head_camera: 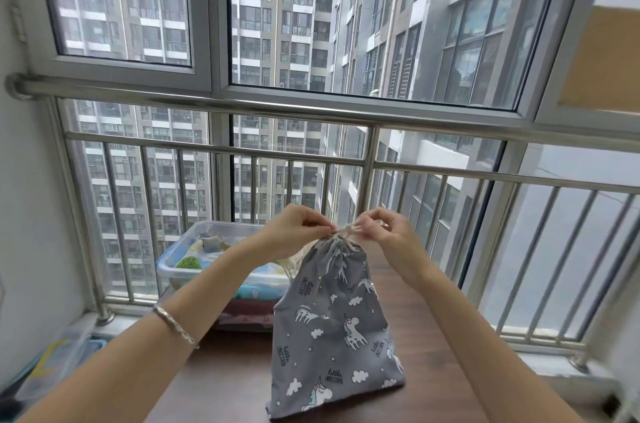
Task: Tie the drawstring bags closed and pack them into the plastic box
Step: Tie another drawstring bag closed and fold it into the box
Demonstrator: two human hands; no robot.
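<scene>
A grey bag [332, 329] is stood on the table [225, 381], neck gathered. Its cord [341, 232] is pinched by the left hand [294, 232] and the right hand [388, 232]; the knot is judged unfinished. Other bags are seen packed in the plastic box [180, 266] behind; this one is not.
</scene>
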